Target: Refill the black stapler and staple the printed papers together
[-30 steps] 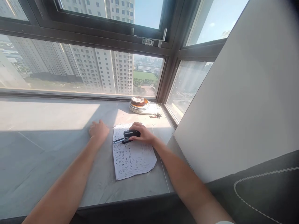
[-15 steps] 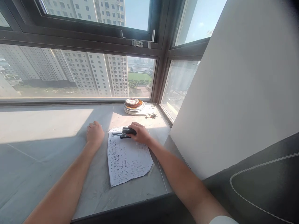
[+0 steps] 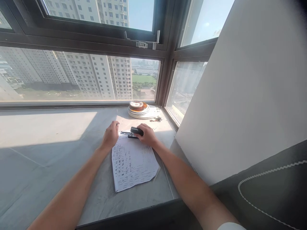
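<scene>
A black stapler (image 3: 136, 130) is gripped in my right hand (image 3: 147, 135) above the top part of a handwritten sheet of paper (image 3: 134, 166). Its upper arm is lifted away from the base, and a thin metal rail juts out to the left. My left hand (image 3: 111, 135) is close by on the left, at the paper's upper left corner. Its fingers are curled together, with a small dark bit showing at the fingertips that is too small to name. The paper lies on the grey stone sill (image 3: 59, 179), its lower right edge creased and uneven.
Behind the hands, a stack of round white and amber dishes (image 3: 138, 110) stands near the window corner. A small dark cluster, perhaps keys (image 3: 157, 119), lies beside it. On the right a white slanted wall (image 3: 240, 95) borders the sill; window frames (image 3: 96, 52) rise behind.
My left hand has moved right, from the bare sill to beside the stapler. My right hand has shifted slightly right and up with the stapler.
</scene>
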A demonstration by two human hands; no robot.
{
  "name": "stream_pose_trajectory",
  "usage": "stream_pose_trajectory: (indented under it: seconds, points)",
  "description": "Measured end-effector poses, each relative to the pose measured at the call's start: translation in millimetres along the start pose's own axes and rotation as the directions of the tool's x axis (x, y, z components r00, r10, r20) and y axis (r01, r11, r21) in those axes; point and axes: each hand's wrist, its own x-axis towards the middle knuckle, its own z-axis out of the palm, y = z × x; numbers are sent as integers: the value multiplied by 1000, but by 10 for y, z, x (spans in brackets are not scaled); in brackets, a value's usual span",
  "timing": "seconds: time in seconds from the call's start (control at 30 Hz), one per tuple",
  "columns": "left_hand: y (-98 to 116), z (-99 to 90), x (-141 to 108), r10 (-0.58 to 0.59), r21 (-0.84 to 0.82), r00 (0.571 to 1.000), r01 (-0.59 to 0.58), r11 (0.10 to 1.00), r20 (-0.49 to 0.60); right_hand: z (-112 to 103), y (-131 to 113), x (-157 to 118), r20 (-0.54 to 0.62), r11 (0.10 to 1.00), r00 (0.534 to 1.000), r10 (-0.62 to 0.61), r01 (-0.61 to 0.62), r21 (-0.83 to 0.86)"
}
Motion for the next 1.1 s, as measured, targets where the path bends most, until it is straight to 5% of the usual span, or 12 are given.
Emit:
stream_pose_trajectory:
  seconds: [0.67, 1.1]
  points:
    - [-119, 71, 11, 206, -223, 978, -196, 955, 24, 35, 28, -12, 16, 1000, 1000, 2, -2, -5]
    - [-99, 63, -36, 237, -338, 929, -134, 931, 283, 44, 37, -8, 7, 1000, 1000, -24, 24, 13]
